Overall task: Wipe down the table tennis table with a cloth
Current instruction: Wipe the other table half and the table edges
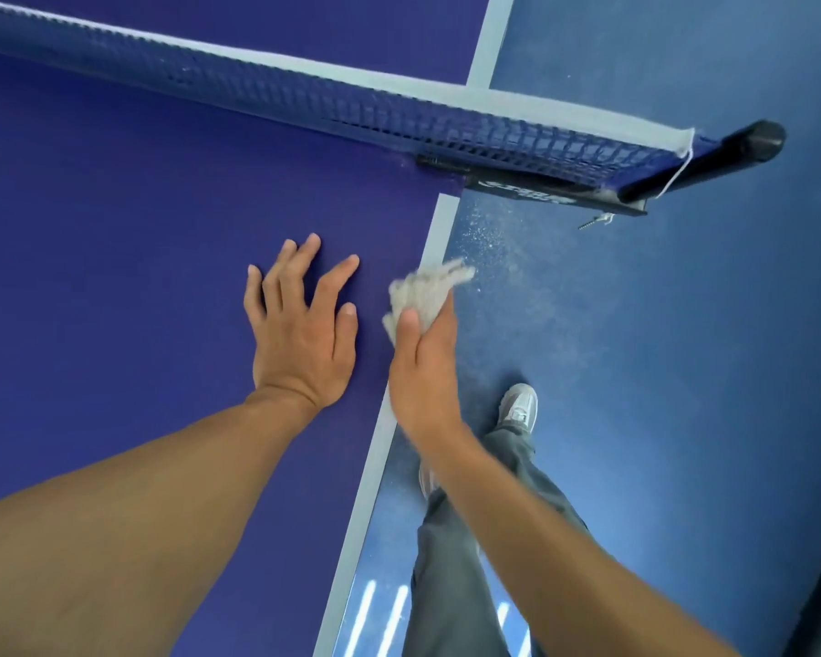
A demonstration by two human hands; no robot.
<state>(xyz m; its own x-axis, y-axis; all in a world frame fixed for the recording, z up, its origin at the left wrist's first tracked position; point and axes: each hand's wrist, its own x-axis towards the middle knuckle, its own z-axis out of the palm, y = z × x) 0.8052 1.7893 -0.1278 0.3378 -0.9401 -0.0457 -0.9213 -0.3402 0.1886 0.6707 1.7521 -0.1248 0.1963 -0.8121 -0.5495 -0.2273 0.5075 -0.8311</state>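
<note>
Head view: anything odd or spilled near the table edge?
Yes: pale specks are scattered just past the table edge, ahead of the cloth in the right hand. They are probably dust flicked off.

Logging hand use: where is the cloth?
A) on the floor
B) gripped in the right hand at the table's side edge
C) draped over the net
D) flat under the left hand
B: the right hand grips the bunched cloth at the edge of the table; the left hand lies flat, empty.
</note>
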